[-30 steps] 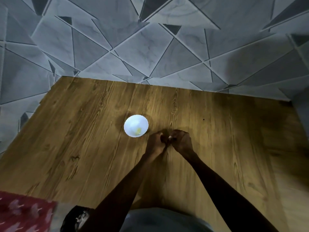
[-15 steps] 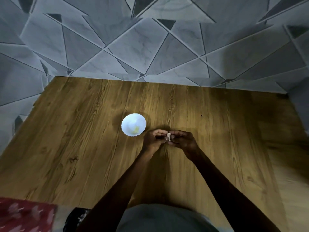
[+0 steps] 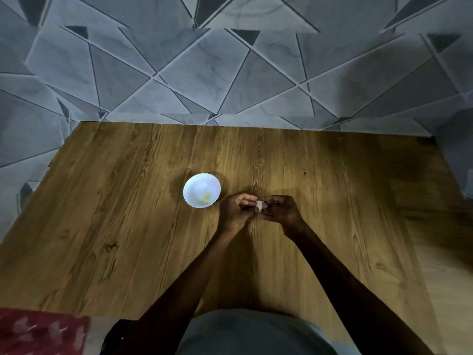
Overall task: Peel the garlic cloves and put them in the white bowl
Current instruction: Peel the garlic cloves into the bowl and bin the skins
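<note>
Down at the bottom edge, closest to the camera, a grey shirt (image 3: 256, 334) is cut off by the frame. To its left lies a red cloth (image 3: 38, 331) with pale shapes on it, blurry and also cut off. Next to the cloth is a dark thing (image 3: 120, 334) that is too dim to make out.

Two bare arms reach forward over the wooden surface (image 3: 102, 226). The left hand (image 3: 234, 208) and the right hand (image 3: 281, 212) are close together. The fingertips of both hands pinch one small pale garlic clove (image 3: 259, 206) between them. The fingers cover part of the clove, so I cannot tell how much skin is on it.

Just to the left of the hands sits the white bowl (image 3: 201, 190), not touching them. A small yellowish bit (image 3: 205, 199) lies inside it, too small to tell what it is. Farther back there is a tiny dark dot (image 3: 304, 172) on the wood. Behind the surface is a grey wall (image 3: 230, 73) with slanted lines and dark triangles.
</note>
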Available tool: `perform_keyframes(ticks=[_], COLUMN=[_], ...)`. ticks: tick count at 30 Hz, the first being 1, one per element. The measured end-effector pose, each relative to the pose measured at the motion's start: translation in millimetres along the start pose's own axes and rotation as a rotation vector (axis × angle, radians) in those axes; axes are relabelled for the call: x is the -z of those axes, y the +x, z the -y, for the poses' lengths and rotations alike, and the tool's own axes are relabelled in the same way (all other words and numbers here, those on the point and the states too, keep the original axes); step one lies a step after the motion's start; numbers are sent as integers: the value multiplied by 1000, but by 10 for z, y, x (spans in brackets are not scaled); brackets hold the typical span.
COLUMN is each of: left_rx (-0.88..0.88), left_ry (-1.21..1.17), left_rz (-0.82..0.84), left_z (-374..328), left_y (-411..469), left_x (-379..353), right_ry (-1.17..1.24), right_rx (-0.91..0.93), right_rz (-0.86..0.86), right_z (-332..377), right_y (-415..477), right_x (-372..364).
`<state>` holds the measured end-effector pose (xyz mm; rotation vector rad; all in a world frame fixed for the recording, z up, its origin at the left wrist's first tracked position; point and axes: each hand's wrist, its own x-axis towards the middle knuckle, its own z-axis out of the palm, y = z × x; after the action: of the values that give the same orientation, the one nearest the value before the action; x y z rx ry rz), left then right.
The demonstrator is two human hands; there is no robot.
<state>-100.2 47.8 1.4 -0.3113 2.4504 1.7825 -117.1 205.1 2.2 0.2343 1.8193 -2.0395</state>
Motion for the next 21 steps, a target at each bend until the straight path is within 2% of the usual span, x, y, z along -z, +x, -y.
perform_keyframes(ticks=[8,21], left_rx=[-67,-186], left_ry=[83,126], left_rz=[76,83], left_z=[-70,-145], left_y=[-21,-169], left_x=[86,43], right_ry=[-114,-216], right_rx=[-57,-53], right_rz=[1,-56], right_z=[114,218], right_y=[-29,-212], right_x=[-73,-93])
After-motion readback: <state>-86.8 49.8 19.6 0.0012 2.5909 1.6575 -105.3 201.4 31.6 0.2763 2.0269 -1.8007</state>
